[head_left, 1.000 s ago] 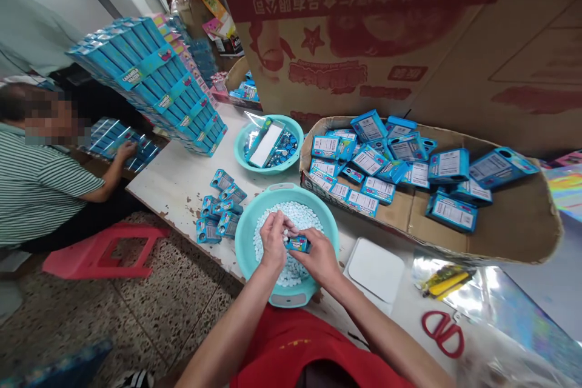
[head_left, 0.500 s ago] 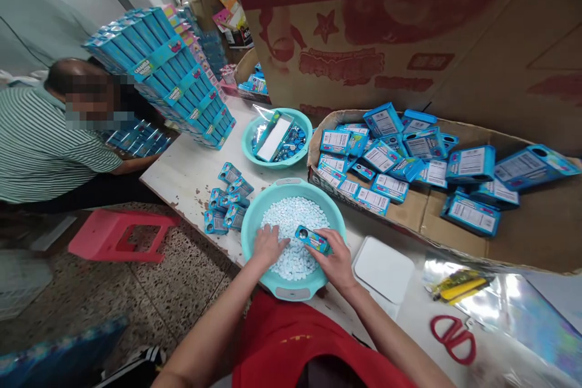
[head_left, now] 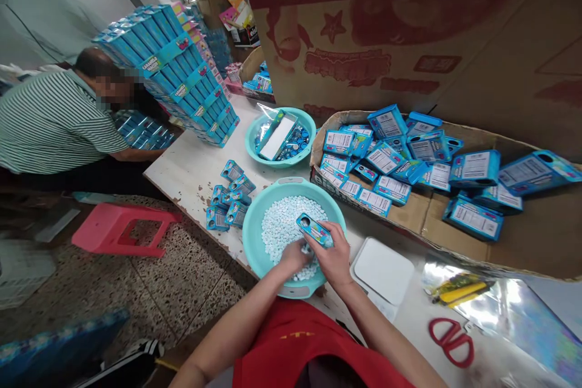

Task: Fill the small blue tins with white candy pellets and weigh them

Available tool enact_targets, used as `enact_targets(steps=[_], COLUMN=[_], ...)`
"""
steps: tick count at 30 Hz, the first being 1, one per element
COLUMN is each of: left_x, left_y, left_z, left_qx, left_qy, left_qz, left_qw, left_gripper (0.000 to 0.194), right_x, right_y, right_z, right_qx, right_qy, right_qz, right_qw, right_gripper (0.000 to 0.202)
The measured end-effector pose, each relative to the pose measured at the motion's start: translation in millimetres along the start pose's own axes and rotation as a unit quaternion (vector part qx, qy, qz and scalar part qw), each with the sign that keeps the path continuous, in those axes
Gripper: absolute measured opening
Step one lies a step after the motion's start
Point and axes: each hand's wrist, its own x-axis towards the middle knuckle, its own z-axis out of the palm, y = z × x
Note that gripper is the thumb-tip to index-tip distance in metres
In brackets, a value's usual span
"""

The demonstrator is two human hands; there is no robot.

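Observation:
A turquoise basin (head_left: 254,242) in front of me holds a heap of small white candies (head_left: 284,218). My right hand (head_left: 334,251) grips a small blue candy box (head_left: 313,229) above the basin; a dark round hole shows at the end of its top. Down among the candies is my left hand (head_left: 295,257), smeared by motion, its fingers partly hidden, so whether it holds any candies I cannot tell. Left of the basin several blue boxes (head_left: 230,199) stand together on the worn white table (head_left: 182,163).
A cardboard box (head_left: 431,212) of blue boxes lies right. Behind, a second basin (head_left: 273,160) holds blue caps. A white scale (head_left: 384,270) and red scissors (head_left: 451,342) lie right. A tall stack of packed boxes (head_left: 177,79), a co-worker (head_left: 59,127) and a pink stool (head_left: 102,230) are left.
My left hand has moved right and toward me through the candies, its fingers now bunched and blurred. The box in my right hand has tilted slightly. The co-worker leans further right.

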Motion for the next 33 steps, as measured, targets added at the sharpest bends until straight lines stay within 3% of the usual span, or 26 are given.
enact_targets(steps=[3,5,9,13,16,20,23,30,33], left_x=[-1.1,-6.4,-15.7,-16.7,-17.7,-18.9,-16.7,-14.2,-16.4], left_y=[-0.9,5.5,32.8,59.0,69.9,77.2,79.7,83.3,85.8], left_z=[-20.6,-37.6,-61.7,-63.3,-61.3,-62.6,-62.3,-60.7,-61.9], left_qx=[-0.067,-0.173,-0.450,-0.548,-0.570,-0.579,-0.582,-0.560,-0.554], left_qy=[-0.008,-0.007,0.017,0.090,0.135,0.157,0.151,0.179,0.173], left_qz=[-0.015,-0.016,0.046,0.112,0.136,0.146,0.105,0.078,0.098], left_qw=[0.998,0.985,0.892,0.824,0.799,0.787,0.792,0.805,0.808], left_gripper=[0.017,0.018,0.028,0.030,0.028,0.027,0.029,0.033,0.031], right_x=[8.3,11.4,10.4,6.1,6.7,12.0,14.8,15.2,17.1], right_y=[2.8,7.6,13.5,2.0,-14.8,-27.0,-24.3,-22.3,-26.3], right_z=[-1.1,-2.1,0.2,4.1,0.8,-6.2,-7.8,-9.1,-10.0], right_qx=[-0.007,-0.020,-0.079,-0.113,-0.107,-0.121,-0.125,-0.113,-0.102], right_qy=[-0.044,-0.066,-0.138,-0.217,-0.220,-0.181,-0.193,-0.187,-0.189], right_qz=[-0.003,-0.008,-0.006,0.003,0.000,-0.014,-0.011,-0.011,0.000], right_qw=[0.999,0.998,0.987,0.970,0.970,0.976,0.973,0.976,0.977], right_gripper=[0.024,0.025,0.025,0.025,0.026,0.027,0.026,0.027,0.028])
